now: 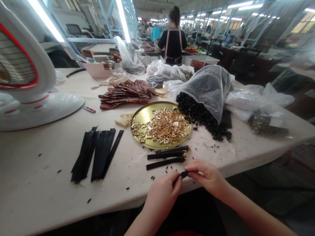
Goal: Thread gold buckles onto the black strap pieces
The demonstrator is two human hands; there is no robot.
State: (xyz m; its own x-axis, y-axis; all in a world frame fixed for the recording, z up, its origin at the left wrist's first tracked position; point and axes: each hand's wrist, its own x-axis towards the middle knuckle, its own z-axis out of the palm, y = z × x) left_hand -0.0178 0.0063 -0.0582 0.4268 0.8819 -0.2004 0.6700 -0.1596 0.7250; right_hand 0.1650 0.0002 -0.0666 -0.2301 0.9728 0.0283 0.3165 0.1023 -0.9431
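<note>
At the table's front edge, my left hand (167,186) pinches a short black strap (183,174) between thumb and fingers. Fingertips of my right hand (205,173) close on the strap's other end; any small part there is too small to make out. Just beyond lie several black straps (164,162) with gold buckles at their right ends. Behind them stands a round gold tray (137,113) heaped with gold buckles (169,126). To the left lie flat stacks of plain black straps (102,152).
A plastic bag (209,85) spills small black pieces (194,109) at the right. Brown folded leather pieces (125,93) lie behind the tray. A white fan (31,98) stands at far left. More bags (268,121) lie at right. A person (173,42) stands beyond the table.
</note>
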